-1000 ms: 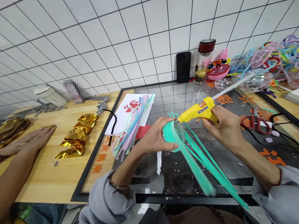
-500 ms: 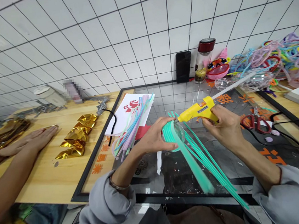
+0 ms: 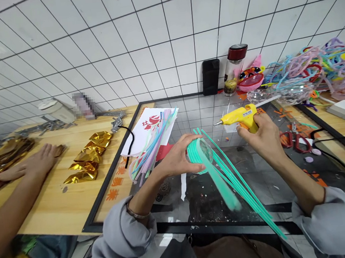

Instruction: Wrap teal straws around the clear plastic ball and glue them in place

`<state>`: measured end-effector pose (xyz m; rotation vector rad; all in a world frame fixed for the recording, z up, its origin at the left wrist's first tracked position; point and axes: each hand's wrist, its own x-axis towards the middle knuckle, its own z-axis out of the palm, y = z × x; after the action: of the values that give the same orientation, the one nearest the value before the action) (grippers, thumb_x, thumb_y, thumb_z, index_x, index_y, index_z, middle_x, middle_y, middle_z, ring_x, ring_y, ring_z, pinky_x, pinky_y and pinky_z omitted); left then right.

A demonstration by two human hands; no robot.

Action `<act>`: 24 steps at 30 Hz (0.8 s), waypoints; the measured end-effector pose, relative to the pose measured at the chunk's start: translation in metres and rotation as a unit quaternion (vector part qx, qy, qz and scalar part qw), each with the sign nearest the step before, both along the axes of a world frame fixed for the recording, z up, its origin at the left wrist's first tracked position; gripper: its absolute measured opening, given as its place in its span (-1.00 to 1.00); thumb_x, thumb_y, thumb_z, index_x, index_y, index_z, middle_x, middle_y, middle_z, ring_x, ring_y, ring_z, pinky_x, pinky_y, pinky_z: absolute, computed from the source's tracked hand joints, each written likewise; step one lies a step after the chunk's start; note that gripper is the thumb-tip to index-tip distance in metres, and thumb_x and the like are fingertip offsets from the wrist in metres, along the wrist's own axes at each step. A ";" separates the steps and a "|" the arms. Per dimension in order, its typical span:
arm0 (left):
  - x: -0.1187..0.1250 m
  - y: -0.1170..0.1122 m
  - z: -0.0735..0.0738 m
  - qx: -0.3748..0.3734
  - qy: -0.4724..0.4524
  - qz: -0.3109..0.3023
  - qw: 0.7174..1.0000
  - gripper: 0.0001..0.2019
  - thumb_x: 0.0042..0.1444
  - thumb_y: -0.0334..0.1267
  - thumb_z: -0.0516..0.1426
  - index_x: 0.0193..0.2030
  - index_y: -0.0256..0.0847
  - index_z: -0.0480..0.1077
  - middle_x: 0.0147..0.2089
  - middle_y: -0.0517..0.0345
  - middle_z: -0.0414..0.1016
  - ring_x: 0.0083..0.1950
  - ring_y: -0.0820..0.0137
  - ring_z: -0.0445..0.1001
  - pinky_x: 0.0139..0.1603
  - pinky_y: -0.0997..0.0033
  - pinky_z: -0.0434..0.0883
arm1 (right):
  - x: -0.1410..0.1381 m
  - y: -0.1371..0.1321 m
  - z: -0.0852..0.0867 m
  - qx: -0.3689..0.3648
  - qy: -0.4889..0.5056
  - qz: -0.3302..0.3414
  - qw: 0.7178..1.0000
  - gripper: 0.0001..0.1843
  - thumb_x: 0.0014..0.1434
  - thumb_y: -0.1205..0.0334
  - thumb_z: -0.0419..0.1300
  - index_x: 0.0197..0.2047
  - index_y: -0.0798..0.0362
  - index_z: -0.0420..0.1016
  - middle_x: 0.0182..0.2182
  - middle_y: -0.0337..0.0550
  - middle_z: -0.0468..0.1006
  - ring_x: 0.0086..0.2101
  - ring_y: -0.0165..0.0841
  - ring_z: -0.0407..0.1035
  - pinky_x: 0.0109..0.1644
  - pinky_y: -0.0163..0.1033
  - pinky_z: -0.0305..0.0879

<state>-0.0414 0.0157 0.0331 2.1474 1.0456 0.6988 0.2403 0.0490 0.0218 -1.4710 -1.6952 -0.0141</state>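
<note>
My left hand (image 3: 183,156) is closed around a clear plastic cup (image 3: 206,152) wrapped in rows of green pipe cleaners (image 3: 194,153). One pipe cleaner's loose end (image 3: 225,189) hangs from the cup toward me, blurred. My right hand (image 3: 261,136) grips a yellow hot glue gun (image 3: 239,117), its nozzle pointing left and held apart from the cup. A white glue stick sticks out of the gun's back. Several straight green pipe cleaners (image 3: 243,187) lie on the dark glass tabletop beneath and right of the cup.
Pastel pipe cleaners (image 3: 150,147) lie on white paper (image 3: 135,128). Red-handled scissors (image 3: 295,140) and a black cord (image 3: 342,156) are at right, before a tangled pipe cleaner heap (image 3: 310,67). A phone (image 3: 211,77) and glass bottle (image 3: 234,71) stand behind. Left, another person's hands (image 3: 37,163) press gold foil.
My right hand has drawn the glue gun back to the right and slightly up, away from the cup. The loose pipe cleaner end shifted a little. The other person's hand slid left.
</note>
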 end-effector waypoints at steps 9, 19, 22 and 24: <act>0.002 -0.003 0.006 -0.014 0.006 0.005 1.000 -0.23 -0.14 -0.22 0.37 0.27 -0.14 0.26 0.29 -0.13 0.33 0.31 0.00 0.36 0.38 -0.12 0.27 | 0.022 0.030 -0.046 -0.084 -0.062 -0.081 0.991 -0.77 0.02 0.01 0.15 -0.45 -0.01 0.30 -0.49 -0.18 0.27 -0.37 -0.20 0.23 -0.31 -0.15 0.18; 0.001 0.000 0.003 -0.005 0.006 0.001 1.000 -0.23 -0.12 -0.12 0.36 0.26 -0.20 0.26 0.29 -0.19 0.32 0.32 -0.02 0.34 0.39 -0.17 0.25 | 0.028 0.045 -0.059 -0.129 -0.155 -0.133 0.970 -0.66 0.15 0.04 0.13 -0.30 0.19 0.50 -0.31 0.18 0.48 -0.27 -0.07 0.36 -0.17 0.00 0.28; 0.001 0.001 0.002 -0.002 -0.001 0.000 1.000 -0.23 -0.12 -0.09 0.36 0.25 -0.20 0.27 0.27 -0.16 0.34 0.31 -0.02 0.35 0.39 -0.17 0.25 | 0.028 0.044 -0.062 -0.106 -0.165 -0.121 0.973 -0.71 0.14 0.07 0.16 -0.34 0.16 0.48 -0.31 0.21 0.49 -0.28 -0.07 0.37 -0.19 0.01 0.28; 0.000 0.001 -0.001 0.002 -0.013 0.000 1.000 -0.23 -0.13 -0.07 0.38 0.24 -0.17 0.28 0.27 -0.13 0.35 0.31 -0.01 0.35 0.39 -0.16 0.26 | 0.027 0.042 -0.060 -0.071 -0.175 -0.111 0.976 -0.72 0.12 0.06 0.19 -0.38 0.14 0.46 -0.34 0.23 0.49 -0.29 -0.04 0.37 -0.22 0.02 0.26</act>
<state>-0.0410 0.0171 0.0324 2.1353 1.0305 0.7280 0.2675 0.0909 -0.0380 -1.8447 -1.8261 -0.2949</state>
